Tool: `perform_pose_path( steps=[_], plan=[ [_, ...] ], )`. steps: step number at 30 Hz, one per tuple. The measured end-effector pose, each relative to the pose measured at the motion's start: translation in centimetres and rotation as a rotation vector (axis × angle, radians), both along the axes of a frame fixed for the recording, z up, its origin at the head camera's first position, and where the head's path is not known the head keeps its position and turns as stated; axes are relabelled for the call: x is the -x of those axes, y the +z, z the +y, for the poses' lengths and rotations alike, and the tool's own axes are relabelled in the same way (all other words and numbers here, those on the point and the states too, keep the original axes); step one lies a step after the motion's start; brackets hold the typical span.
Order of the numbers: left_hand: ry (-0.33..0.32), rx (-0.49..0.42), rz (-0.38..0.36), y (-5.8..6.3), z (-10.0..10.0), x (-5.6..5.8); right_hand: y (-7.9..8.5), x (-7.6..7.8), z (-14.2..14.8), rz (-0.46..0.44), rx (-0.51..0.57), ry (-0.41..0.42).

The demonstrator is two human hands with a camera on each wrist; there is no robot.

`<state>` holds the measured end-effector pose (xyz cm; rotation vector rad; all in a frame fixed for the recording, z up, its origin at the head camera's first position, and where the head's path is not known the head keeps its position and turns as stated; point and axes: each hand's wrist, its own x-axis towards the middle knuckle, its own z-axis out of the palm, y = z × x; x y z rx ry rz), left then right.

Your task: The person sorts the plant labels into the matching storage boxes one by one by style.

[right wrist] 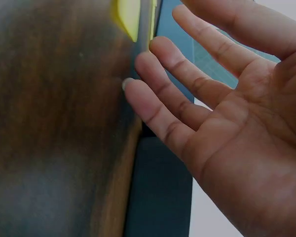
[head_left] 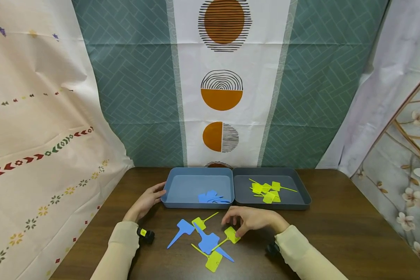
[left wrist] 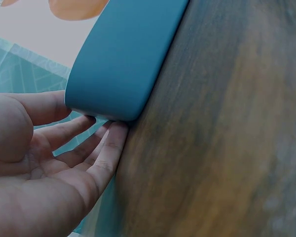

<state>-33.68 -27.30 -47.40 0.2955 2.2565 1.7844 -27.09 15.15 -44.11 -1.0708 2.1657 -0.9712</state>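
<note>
My left hand (head_left: pixel 149 199) rests against the left end of the blue-grey tray (head_left: pixel 187 186). In the left wrist view its fairly straight fingers (left wrist: pixel 106 153) touch the tray's end wall (left wrist: pixel 123 59). My right hand (head_left: pixel 253 218) hovers over the table with fingers loosely bent and spread. Its thumb lies right at the head of a yellow plant label (head_left: pixel 232 235). Left of that hand lie blue plant labels, one apart (head_left: pixel 184 227) and others overlapping (head_left: pixel 209 243), with two more yellow plant labels, one behind (head_left: pixel 199 223) and one in front (head_left: pixel 214 260).
Several blue plant labels (head_left: pixel 211 196) lie in the blue-grey tray's front right. Beside it, a dark grey tray (head_left: pixel 294 186) holds several yellow plant labels (head_left: pixel 267 189). Both stand on the brown wooden table (head_left: pixel 336 217) before a patterned curtain (head_left: pixel 140 97).
</note>
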Motion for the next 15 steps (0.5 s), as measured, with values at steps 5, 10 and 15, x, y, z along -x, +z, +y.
perform_pose_path(
  steps=[5,10,15],
  plan=[
    [0.007,-0.003,0.004,0.1,0.0,-0.1,-0.6,-0.2,-0.8,0.031,-0.036,0.004],
    [0.003,0.000,0.001,0.1,0.1,-0.2,-1.1,-0.4,-1.1,0.091,-0.080,0.021],
    [0.001,-0.002,0.001,0.1,0.1,-0.2,-1.1,-0.6,-1.3,0.119,-0.095,0.013]
  ],
)
